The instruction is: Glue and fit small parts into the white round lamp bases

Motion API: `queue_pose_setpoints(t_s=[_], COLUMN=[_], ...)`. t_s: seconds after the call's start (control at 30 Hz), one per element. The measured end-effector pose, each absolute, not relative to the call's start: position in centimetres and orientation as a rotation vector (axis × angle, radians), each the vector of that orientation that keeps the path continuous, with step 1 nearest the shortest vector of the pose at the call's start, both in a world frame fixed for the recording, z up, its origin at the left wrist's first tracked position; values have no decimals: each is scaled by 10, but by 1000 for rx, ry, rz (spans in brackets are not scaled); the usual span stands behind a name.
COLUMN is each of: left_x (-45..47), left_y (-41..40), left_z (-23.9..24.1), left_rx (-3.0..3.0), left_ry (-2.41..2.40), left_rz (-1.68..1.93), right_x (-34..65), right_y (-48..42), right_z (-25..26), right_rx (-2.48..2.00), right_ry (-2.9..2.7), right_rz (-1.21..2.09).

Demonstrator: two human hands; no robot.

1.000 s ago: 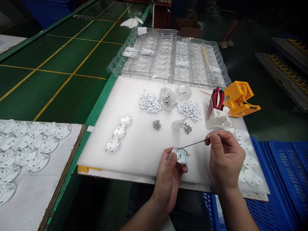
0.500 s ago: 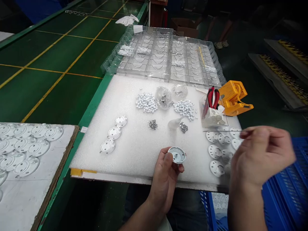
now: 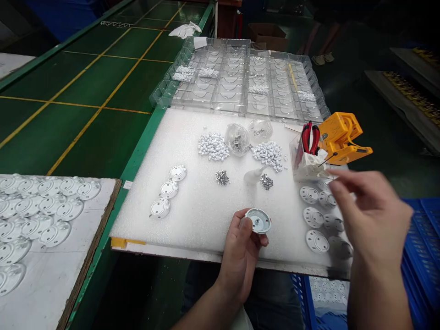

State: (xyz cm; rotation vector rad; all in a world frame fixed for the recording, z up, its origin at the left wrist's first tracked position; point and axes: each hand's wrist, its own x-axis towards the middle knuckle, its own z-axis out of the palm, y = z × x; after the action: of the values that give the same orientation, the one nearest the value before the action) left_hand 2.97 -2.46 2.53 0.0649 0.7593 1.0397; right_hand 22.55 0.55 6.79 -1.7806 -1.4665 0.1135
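Observation:
My left hand is shut on a round white plastic disc, its hollow side with a central hub facing up. My right hand, blurred by motion, hangs over the right side of the white foam sheet with its fingers apart and nothing in them. Its fingertips are near a transparent cup holding red-handled pliers. A thin dark rod sticks out of that cup. Several white discs lie below my right hand.
On the foam lie white part piles, small metal bits and plastic bags. A yellow fixture stands right of the cup. A transparent compartment tray lies behind, a board of white discs left, a blue crate right.
My right hand has moved away from the disc, and the thin rod it held now stands in the cup. My left hand still holds the disc in about the same place.

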Motion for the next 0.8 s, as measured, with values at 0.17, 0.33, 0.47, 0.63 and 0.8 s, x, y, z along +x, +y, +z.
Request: queue_pose_setpoints(t_s=[0.17, 0.33, 0.47, 0.63, 0.8], left_x=[21, 5, -6, -14, -12], left_y=[-23, -20, -15, -7, -5], left_z=[26, 26, 29, 35, 37], left_rx=[223, 581, 767, 1088, 1208], left_ry=[732, 815, 900, 1043, 1048], left_rz=[962, 894, 939, 1019, 1005], right_x=[186, 169, 166, 157, 149], right_y=[-18, -22, -20, -17, -17], right_z=[49, 41, 38, 31, 23], right_rx=[-1518, -1464, -1445, -1411, -1348], right_ry=[-1708, -1656, -1639, -1560, -1526], right_rz=[719, 736, 744, 781, 743])
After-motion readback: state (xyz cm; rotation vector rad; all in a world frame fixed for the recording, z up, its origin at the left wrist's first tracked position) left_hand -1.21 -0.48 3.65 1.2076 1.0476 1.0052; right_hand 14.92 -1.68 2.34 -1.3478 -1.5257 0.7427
